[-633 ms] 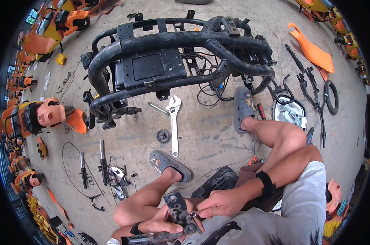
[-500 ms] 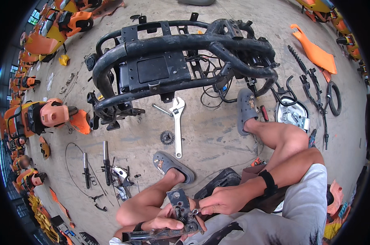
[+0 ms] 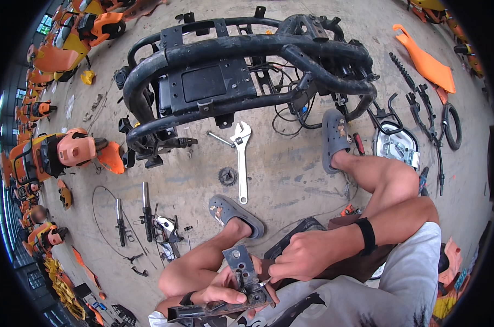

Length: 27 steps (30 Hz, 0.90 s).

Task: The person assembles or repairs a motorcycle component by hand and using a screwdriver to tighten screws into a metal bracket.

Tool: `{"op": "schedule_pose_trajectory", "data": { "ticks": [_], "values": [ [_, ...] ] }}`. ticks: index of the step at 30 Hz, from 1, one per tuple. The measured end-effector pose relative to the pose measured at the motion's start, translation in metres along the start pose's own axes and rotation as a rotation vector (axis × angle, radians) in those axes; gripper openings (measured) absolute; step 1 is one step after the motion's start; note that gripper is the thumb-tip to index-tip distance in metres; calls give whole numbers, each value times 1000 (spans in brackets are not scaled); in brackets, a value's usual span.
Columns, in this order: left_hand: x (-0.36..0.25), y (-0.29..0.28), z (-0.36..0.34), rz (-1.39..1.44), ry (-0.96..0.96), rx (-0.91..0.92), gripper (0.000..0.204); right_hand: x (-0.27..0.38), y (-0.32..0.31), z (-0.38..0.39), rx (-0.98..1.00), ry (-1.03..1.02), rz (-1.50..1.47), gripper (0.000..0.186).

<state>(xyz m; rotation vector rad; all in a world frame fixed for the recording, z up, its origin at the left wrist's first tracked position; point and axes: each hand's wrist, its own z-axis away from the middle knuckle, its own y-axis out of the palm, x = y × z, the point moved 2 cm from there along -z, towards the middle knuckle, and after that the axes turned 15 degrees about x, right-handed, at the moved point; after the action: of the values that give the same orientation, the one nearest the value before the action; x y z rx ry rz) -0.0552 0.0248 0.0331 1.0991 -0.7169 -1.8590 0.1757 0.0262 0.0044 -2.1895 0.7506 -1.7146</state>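
My left hand (image 3: 223, 289) is closed around a black metal bracket (image 3: 240, 265), which has a flat plate with holes and a long bar running to the left. Low in front of my lap, the bracket is tilted, and some of my fingers are hidden behind it. My right hand (image 3: 307, 256) is pinched around a small silver wrench (image 3: 265, 282), whose bright end touches or nearly touches the bracket's right side. Most of that tool is covered by my fingers. A dark strap circles my right wrist.
Ahead lies a black tubular vehicle frame (image 3: 219, 50). Between my feet and it are a large adjustable wrench (image 3: 242, 169), a bolt (image 3: 219, 138) and a gear (image 3: 228, 176). Shock absorbers (image 3: 146, 212) lie left; an orange panel (image 3: 425, 61) and silver cover (image 3: 396, 146) lie right.
My right hand has turned, its knuckles now higher and the fingers folded over the wrench. The bracket stays in my left hand. The whole view has shifted slightly.
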Motion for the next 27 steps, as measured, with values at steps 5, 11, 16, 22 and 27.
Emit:
{"op": "schedule_pose_trajectory", "data": {
  "ticks": [5,11,16,22,27],
  "values": [
    [12,13,-3,104,182,-175,60,4,-4,2,157,-38,40,19],
    [29,13,-13,240,228,-207,58,4,3,15,227,17,-87,14],
    [57,27,-19,243,120,-57,57,0,9,16,293,85,-163,16],
    [55,29,-23,198,65,-3,57,4,-4,13,294,78,-306,19],
    [64,28,-25,257,81,-11,58,-1,4,22,351,123,-364,20]
  ]
}}
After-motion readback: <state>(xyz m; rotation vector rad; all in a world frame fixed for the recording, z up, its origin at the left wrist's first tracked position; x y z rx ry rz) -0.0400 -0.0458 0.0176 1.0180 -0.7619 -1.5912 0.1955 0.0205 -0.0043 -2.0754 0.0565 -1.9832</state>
